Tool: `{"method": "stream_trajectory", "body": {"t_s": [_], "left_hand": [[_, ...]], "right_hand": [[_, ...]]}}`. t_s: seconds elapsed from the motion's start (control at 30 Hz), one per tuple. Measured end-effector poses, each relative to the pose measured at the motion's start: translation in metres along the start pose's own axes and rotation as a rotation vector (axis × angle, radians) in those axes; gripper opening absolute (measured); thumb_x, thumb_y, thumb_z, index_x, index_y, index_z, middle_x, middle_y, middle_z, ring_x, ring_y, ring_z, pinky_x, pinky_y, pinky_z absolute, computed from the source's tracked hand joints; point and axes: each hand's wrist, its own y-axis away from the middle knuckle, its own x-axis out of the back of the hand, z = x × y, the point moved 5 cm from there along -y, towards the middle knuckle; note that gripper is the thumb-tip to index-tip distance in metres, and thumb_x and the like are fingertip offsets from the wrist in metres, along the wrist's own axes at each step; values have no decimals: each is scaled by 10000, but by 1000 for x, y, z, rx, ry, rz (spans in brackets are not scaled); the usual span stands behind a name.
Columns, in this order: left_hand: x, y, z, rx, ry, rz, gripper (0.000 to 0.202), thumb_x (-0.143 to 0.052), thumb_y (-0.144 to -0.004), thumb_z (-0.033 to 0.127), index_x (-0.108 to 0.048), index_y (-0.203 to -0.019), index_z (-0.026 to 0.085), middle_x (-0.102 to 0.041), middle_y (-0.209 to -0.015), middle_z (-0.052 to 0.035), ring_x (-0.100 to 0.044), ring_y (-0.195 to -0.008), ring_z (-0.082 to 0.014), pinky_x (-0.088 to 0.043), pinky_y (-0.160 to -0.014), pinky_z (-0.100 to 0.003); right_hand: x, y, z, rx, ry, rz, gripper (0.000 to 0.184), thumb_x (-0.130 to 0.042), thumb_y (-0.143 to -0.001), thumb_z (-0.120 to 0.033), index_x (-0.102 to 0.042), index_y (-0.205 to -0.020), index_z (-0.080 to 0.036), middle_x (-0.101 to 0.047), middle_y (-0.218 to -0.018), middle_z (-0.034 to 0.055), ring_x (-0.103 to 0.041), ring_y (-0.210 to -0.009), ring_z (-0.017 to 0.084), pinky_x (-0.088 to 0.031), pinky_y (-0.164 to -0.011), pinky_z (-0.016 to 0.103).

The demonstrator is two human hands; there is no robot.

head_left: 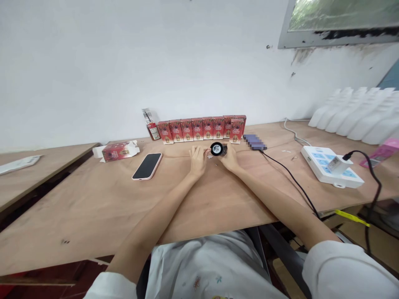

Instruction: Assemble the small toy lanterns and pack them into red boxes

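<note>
Both my arms reach out over a wooden table (pixel 93 207). My right hand (pixel 230 158) is closed round a small round black object (pixel 217 148) with a shiny top. My left hand (pixel 198 159) lies just left of it, fingers bent, fingertips touching the object's side. Right behind stands a row of several small red boxes (pixel 201 128), upright against the white wall.
A phone (pixel 147 166) lies face up to the left, beyond it an opened red box (pixel 117 150) on its side. A small bottle (pixel 151 126) stands left of the row. At right are a purple device (pixel 254 142) with a black cable, a white power strip (pixel 330 166) and white bottles (pixel 358 114).
</note>
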Motion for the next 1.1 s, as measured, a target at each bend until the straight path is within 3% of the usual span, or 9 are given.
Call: {"method": "stream_trajectory", "body": {"t_s": [0.1, 0.33, 0.47, 0.63, 0.73, 0.83, 0.9, 1.0, 1.1], "left_hand": [[5, 0, 7, -52, 56, 15, 309, -390, -949, 386, -639, -887, 213, -670, -842, -47, -506, -859, -199, -313, -767, -328], [7, -3, 12, 87, -60, -199, 274, -401, -952, 354, -651, -929, 246, -654, -1005, -61, -491, -978, -223, -299, -843, -360], [8, -3, 13, 121, -65, -250, 271, -397, -952, 343, -650, -947, 246, -632, -1041, -74, -487, -1010, -236, -300, -871, -380], [7, -4, 8, 154, 44, -195, 151, -511, -906, 341, -609, -929, 228, -639, -988, -53, -510, -979, -217, -333, -875, -354], [7, -3, -1, 282, 201, -89, 168, -613, -839, 335, -558, -935, 209, -632, -975, -43, -531, -912, -184, -387, -831, -310], [6, 1, -6, 389, 281, -25, 145, -590, -846, 292, -544, -944, 195, -623, -985, -50, -535, -861, -158, -413, -778, -280], [2, 3, -3, 367, 275, -100, 78, -570, -857, 266, -569, -886, 193, -635, -939, -40, -534, -853, -156, -410, -788, -283], [-9, 7, 6, 253, 216, -359, 113, -595, -847, 301, -627, -784, 212, -664, -890, -10, -535, -916, -180, -380, -842, -322], [-16, 10, 10, 177, 135, -535, 139, -606, -840, 371, -685, -844, 257, -683, -970, 3, -526, -998, -216, -347, -870, -371]], "right_hand": [[-3, 2, -5, 30, -21, -40, 417, -673, -657, -278, -481, -1020, -207, -628, -1033, 97, -592, -961, 254, -480, -825, 395], [-14, 8, -15, 51, -76, -115, 431, -680, -649, -268, -489, -1031, -209, -631, -1039, 80, -599, -962, 240, -479, -841, 385], [-15, 8, -15, 39, -89, -116, 434, -688, -646, -275, -495, -1028, -208, -633, -1030, 76, -599, -950, 236, -482, -833, 384], [-12, 7, -13, 29, -83, -97, 436, -698, -627, -262, -497, -1008, -199, -635, -1018, 87, -601, -952, 246, -483, -834, 391], [-11, 6, -13, 33, -76, -88, 421, -685, -649, -296, -495, -1008, -187, -630, -1034, 110, -599, -973, 261, -480, -841, 402], [-7, 3, -10, 26, -79, -47, 429, -691, -649, -337, -490, -999, -190, -634, -1027, 111, -600, -961, 261, -481, -839, 408], [-4, 1, -5, -1, -78, -4, 436, -703, -634, -335, -487, -986, -197, -638, -1011, 103, -602, -942, 256, -480, -838, 408], [2, -2, 6, -65, -48, 46, 419, -697, -619, -270, -482, -972, -201, -635, -999, 93, -598, -933, 249, -472, -845, 408], [5, -4, 13, -90, -25, 71, 417, -677, -607, -205, -481, -976, -198, -628, -999, 86, -592, -936, 241, -460, -862, 406]]}}
